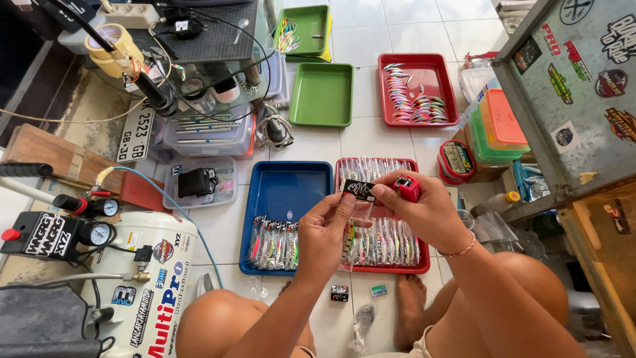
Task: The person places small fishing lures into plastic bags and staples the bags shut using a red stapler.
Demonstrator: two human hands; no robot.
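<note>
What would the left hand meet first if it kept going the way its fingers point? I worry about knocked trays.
Probably the red tray of packaged lures; the left hand already holds a packet, depth uncertain.

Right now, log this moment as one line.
left hand: holds clear lure packet by black header card | right hand: holds red stapler at card | under hands: red tray, blue tray
</note>
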